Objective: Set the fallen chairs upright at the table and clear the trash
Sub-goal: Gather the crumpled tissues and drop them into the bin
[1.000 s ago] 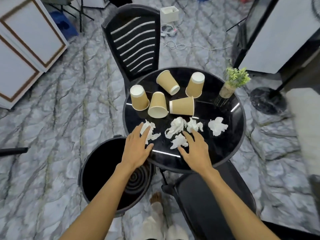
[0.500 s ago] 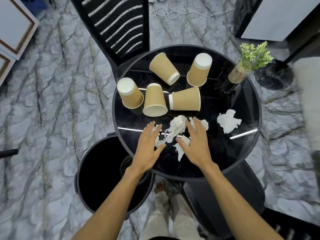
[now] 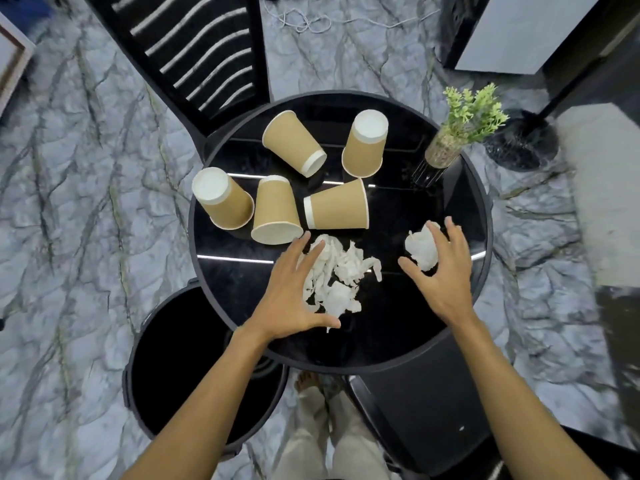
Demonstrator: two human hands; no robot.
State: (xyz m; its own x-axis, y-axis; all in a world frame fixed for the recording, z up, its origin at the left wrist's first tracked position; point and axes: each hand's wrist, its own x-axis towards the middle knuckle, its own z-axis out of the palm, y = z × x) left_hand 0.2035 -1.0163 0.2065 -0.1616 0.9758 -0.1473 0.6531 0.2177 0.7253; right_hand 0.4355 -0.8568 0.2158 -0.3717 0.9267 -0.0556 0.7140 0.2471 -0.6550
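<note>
Trash step in hand. Left hand [image 3: 291, 299] lies spread over tissue pile [image 3: 341, 271] on table [image 3: 398, 334]; right hand [image 3: 443, 271] cups lone wad [image 3: 420, 251], fingers not yet closed. Next, probably: gather both, drop into bin [image 3: 180, 358] at left.

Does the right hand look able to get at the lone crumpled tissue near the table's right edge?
Probably yes: the right hand is spread right over the lone tissue, thumb and fingers either side, nothing in between.

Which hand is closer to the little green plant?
Right. The right hand is just this side of the plant, over a lone tissue wad; the left hand is farther left, on the tissue pile.
</note>
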